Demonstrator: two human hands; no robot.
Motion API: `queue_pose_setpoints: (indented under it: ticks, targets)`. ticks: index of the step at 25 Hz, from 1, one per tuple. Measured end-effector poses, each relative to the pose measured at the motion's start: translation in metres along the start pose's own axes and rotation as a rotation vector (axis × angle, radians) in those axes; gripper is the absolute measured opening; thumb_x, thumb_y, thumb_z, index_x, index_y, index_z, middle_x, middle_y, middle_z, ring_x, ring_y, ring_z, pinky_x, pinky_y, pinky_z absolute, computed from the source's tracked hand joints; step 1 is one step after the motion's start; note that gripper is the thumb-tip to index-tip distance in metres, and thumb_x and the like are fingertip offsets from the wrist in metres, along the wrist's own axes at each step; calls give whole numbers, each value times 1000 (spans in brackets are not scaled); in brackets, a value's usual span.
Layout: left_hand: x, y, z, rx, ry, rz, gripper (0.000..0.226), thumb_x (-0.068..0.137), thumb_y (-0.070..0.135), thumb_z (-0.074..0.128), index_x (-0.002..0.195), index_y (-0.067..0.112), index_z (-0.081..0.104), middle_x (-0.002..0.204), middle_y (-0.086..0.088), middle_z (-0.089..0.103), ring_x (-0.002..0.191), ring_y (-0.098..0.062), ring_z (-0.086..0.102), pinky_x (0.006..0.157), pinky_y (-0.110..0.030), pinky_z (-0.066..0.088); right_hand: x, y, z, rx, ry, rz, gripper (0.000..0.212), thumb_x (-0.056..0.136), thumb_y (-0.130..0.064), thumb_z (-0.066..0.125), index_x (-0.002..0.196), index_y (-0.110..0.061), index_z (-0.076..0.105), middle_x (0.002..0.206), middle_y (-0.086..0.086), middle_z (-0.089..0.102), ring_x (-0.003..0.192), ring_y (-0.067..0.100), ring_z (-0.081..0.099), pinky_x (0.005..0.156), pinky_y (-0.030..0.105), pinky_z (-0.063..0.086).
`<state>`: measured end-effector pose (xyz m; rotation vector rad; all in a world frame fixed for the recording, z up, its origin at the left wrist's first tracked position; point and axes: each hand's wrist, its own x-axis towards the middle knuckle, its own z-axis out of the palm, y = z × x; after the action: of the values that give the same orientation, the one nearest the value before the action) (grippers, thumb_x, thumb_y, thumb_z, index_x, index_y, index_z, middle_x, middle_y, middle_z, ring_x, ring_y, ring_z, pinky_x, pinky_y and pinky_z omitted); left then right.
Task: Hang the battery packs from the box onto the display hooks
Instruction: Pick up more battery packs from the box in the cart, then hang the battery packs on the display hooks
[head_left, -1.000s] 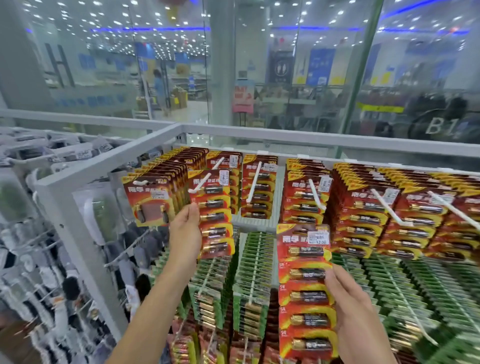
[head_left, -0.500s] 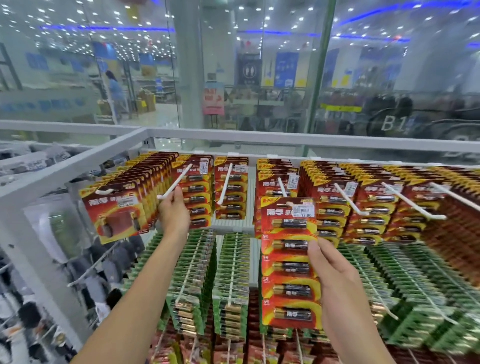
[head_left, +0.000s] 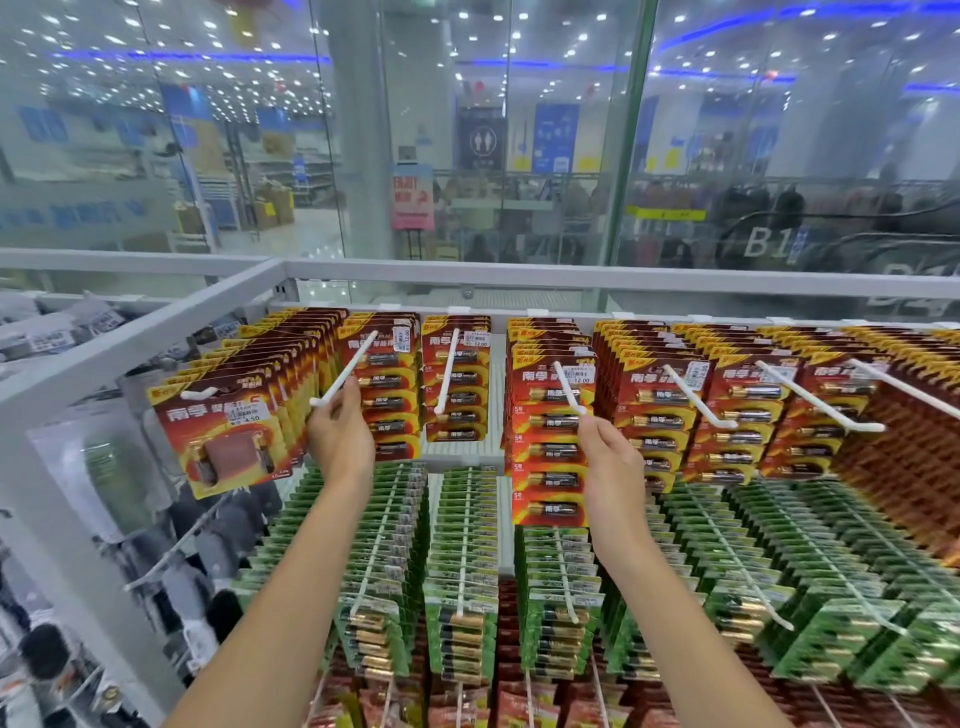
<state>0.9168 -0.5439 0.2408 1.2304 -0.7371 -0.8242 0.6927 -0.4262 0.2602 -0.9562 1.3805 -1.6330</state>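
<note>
A long red strip battery pack (head_left: 548, 441) hangs on a white display hook (head_left: 569, 387) in the top row, in front of more red packs. My right hand (head_left: 613, 467) grips the pack's right edge, fingertips just under the hook's upturned tip. My left hand (head_left: 340, 436) is closed around the tip of another white hook (head_left: 345, 366) two columns to the left, where a few red packs (head_left: 387, 384) hang far back. The box is out of view.
Full hooks of red packs (head_left: 737, 410) fill the top row to the right, and a square red pack (head_left: 223, 436) fronts the left column. Green packs (head_left: 462, 551) hang in the row below. A white frame rail (head_left: 519, 278) and glass wall stand behind.
The red strip pack has gone up and back onto the hook, with my right hand following it. My left hand stays at the tip of its hook.
</note>
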Motion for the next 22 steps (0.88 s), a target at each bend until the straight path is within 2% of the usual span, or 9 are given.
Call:
queue_pose_setpoints:
  ticks: [2, 5, 7, 10, 12, 14, 15, 18, 22]
  targets:
    - [4, -4, -1, -1, 1, 15, 35, 104, 47, 56, 116, 18, 72, 100, 3, 74, 92, -17, 71, 86, -39, 59, -2, 3, 0, -21, 4, -5, 32, 106, -42, 50, 99, -25, 75, 94, 0, 77, 92, 16, 72, 82, 36, 57]
    - [-1, -7, -6, 0, 1, 44, 31, 105, 45, 56, 115, 20, 73, 101, -3, 74, 95, -24, 70, 91, -45, 58, -5, 7, -2, -70, 70, -19, 36, 103, -48, 55, 100, -19, 75, 103, 15, 68, 91, 26, 66, 88, 46, 53]
    - [-10, -7, -12, 22, -6, 59, 33, 106, 44, 54, 122, 21, 70, 103, 4, 71, 96, -15, 69, 89, -37, 55, -5, 13, -5, -99, 89, -36, 30, 102, -47, 56, 104, -22, 73, 83, -3, 68, 75, 4, 61, 80, 34, 49]
    - [-27, -10, -25, 36, -37, 91, 26, 108, 42, 50, 121, 24, 64, 88, 12, 63, 67, 11, 59, 62, -12, 46, -9, 26, -14, -136, 106, -34, 17, 104, -38, 57, 113, -28, 69, 105, -18, 68, 101, 0, 62, 94, 28, 49]
    - [-38, -15, -36, 52, -81, 107, 34, 108, 44, 50, 126, 21, 67, 103, 4, 71, 81, 3, 64, 69, -16, 49, -19, 34, -22, -165, 125, -29, 17, 103, -34, 58, 114, -27, 70, 110, -14, 70, 107, 4, 63, 87, 21, 48]
    - [-49, -26, -45, 7, -124, 93, 34, 107, 42, 53, 131, 23, 68, 125, 2, 70, 114, -13, 66, 97, -32, 52, -31, 43, -33, -185, 148, 14, 17, 102, -37, 60, 114, -31, 70, 113, -15, 70, 108, 2, 63, 86, 20, 47]
    - [-57, -32, -48, -3, -153, 82, 31, 106, 42, 54, 128, 26, 70, 128, 5, 70, 119, -15, 65, 106, -38, 50, -39, 49, -40, -191, 158, 40, 17, 102, -39, 61, 114, -33, 70, 114, -17, 70, 110, 2, 63, 91, 23, 47]
    - [-94, -43, -52, -26, -267, -9, 25, 107, 37, 55, 123, 26, 70, 120, 8, 73, 113, -11, 68, 102, -36, 51, -69, 68, -64, -191, 216, 118, 18, 100, -41, 63, 112, -33, 73, 114, -17, 72, 110, 1, 65, 98, 27, 48]
    - [-159, -67, -45, 0, -472, -113, 27, 106, 33, 55, 123, 18, 70, 118, 7, 73, 109, -10, 68, 99, -33, 49, -122, 92, -117, -180, 345, 212, 15, 100, -37, 64, 107, -30, 75, 102, -20, 75, 94, -8, 67, 82, 15, 47]
